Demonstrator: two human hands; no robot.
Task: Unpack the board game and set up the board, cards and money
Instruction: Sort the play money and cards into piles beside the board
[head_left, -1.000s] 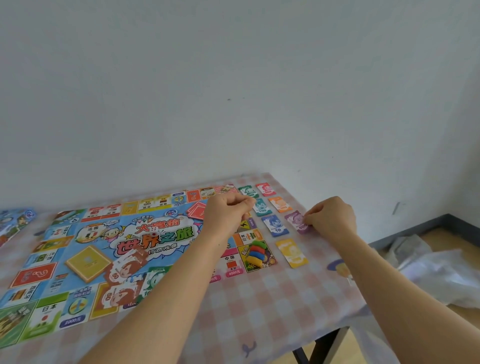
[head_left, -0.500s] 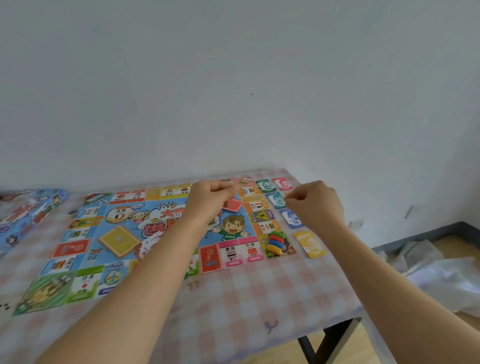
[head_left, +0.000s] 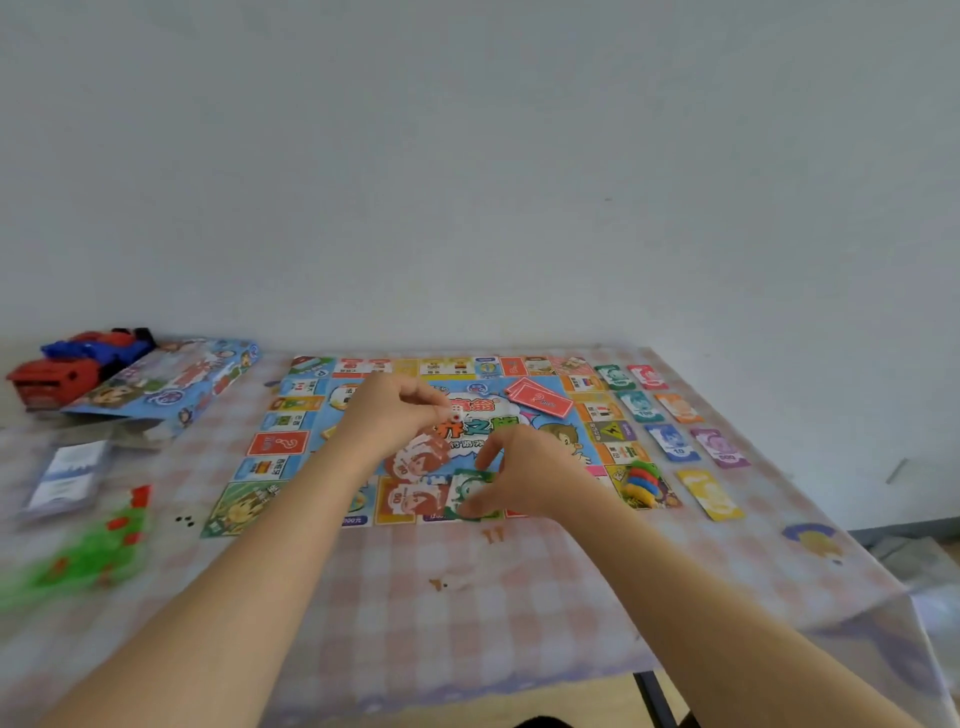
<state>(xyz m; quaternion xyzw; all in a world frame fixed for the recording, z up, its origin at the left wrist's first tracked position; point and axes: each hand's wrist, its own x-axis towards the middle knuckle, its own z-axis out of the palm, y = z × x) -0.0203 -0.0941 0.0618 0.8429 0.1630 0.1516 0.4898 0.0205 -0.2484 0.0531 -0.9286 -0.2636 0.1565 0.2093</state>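
Money piles (head_left: 670, 441) lie on the counter (head_left: 467, 597) right of the board (head_left: 291, 415), nearer my right grip (head_left: 530, 478), which pinches a green note (head_left: 465, 491) at the board's near edge, its long side running across me, while my left grip (head_left: 395, 415) pinches a small die (head_left: 456, 417).

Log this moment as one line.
left hand: pinches small white piece over board | right hand: grips green note at board's near edge | money notes laid right of board
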